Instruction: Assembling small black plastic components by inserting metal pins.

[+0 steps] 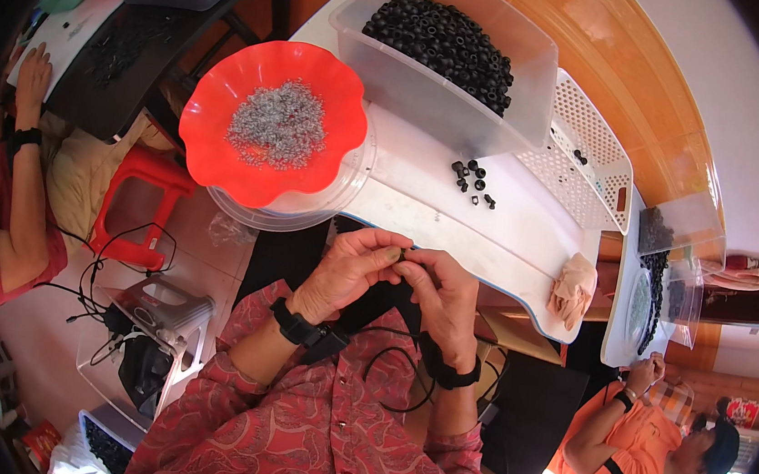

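Observation:
My left hand (351, 269) and my right hand (444, 291) meet at the near edge of the white table (413, 172). Fingertips of both are pinched together around a small black part (402, 254), most of it hidden by the fingers. Just beyond lies a loose group of small black plastic pieces (476, 184). To the left of them, a red scalloped bowl (201, 115) holds many tiny clear or silvery pieces. At the back, a translucent bin (445, 120) is heaped with black ring-shaped parts (439, 42).
A white perforated basket (603, 149) stands right of the bin, and a crumpled beige cloth (573, 290) lies on the table's right corner. A red stool (138, 205) is on the floor at left. Other people sit at tables on both sides, one in an orange shirt (620, 447).

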`<state>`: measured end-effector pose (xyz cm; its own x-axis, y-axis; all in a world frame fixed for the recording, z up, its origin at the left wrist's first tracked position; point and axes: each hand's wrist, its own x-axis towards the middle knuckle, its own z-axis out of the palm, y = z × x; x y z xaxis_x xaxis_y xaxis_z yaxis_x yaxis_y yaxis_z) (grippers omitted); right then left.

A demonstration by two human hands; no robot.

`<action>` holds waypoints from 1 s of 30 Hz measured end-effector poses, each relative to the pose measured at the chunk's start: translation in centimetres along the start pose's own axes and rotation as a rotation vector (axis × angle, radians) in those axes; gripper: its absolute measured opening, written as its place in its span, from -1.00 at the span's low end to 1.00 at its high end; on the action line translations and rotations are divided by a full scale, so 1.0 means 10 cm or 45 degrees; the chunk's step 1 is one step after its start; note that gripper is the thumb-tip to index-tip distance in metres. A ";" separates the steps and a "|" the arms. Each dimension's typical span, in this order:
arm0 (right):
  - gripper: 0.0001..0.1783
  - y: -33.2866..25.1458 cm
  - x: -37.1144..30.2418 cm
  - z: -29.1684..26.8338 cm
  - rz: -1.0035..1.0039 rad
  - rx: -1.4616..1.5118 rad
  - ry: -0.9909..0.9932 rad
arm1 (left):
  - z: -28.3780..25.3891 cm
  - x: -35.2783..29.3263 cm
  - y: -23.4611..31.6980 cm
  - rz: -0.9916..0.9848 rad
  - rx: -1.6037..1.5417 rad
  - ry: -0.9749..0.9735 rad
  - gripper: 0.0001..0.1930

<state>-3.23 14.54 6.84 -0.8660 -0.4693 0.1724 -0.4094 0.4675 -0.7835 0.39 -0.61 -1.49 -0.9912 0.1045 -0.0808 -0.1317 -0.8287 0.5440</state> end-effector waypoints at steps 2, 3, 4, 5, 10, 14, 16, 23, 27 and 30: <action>-0.84 0.03 -0.02 0.00 0.518 0.569 -0.065 | 0.01 0.02 0.01 -0.004 -0.047 -0.006 -0.75; -0.84 0.07 -0.02 0.00 0.518 0.567 -0.062 | 0.01 0.02 0.01 -0.006 -0.093 -0.008 -0.75; -0.81 0.13 -0.03 0.01 0.508 0.687 -0.048 | 0.02 0.02 0.02 -0.007 -0.095 -0.009 -0.75; -0.78 0.17 -0.02 0.01 0.496 0.806 -0.034 | 0.02 0.02 0.02 -0.005 -0.118 0.013 -0.75; -0.71 0.27 -0.02 0.04 0.450 0.823 -0.030 | 0.01 0.02 0.04 -0.008 -0.138 0.042 -0.74; -0.69 0.34 -0.02 0.05 0.377 0.834 -0.033 | 0.04 0.03 0.04 -0.010 -0.152 0.033 -0.74; -0.70 0.29 -0.01 0.04 0.424 0.836 -0.029 | 0.03 0.03 0.03 -0.012 -0.152 0.030 -0.75; -0.80 0.28 -0.02 0.04 0.537 0.803 0.030 | 0.06 0.03 0.02 -0.018 -0.055 0.036 -0.75; -0.79 0.31 -0.03 0.06 0.557 0.750 0.020 | 0.08 0.02 0.02 -0.018 -0.012 0.064 -0.75; -0.78 0.34 -0.03 0.11 0.394 0.673 0.084 | 0.06 0.03 -0.04 -0.035 0.014 0.054 -0.75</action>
<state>-4.06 15.45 3.50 -0.9449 -0.3157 -0.0868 0.0469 0.1317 -0.9902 0.19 0.13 -1.23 -0.9860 0.1034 -0.1306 -0.1589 -0.8197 0.5504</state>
